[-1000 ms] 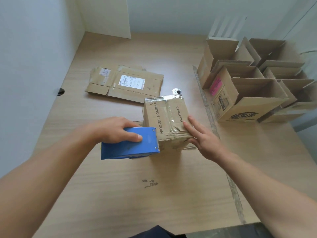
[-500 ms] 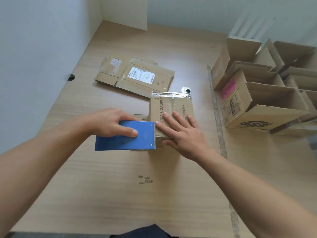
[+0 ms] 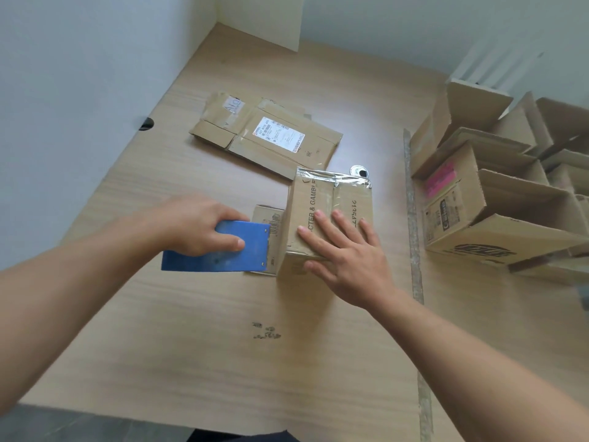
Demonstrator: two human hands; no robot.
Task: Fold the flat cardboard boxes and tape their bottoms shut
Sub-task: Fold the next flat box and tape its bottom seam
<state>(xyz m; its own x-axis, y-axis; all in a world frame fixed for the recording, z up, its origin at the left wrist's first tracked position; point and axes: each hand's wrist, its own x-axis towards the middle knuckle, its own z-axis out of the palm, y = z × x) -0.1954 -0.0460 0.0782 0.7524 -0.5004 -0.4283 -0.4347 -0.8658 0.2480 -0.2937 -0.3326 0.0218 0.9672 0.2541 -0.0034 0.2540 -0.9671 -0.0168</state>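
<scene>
Light and stiff, the cardboard box [image 3: 318, 193] probably slides easily: right hand [image 3: 347, 263] presses its top flat-fingered, left hand [image 3: 194, 224] grips the blue tape dispenser [image 3: 223, 260]

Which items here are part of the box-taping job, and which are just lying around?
In the job:
box, pressed by the flat right hand
blue dispenser, gripped by the left hand
flat boxes, not yet folded
open boxes at the right

Lying about:
small round silvery thing behind the box
pale panel standing at the back
</scene>
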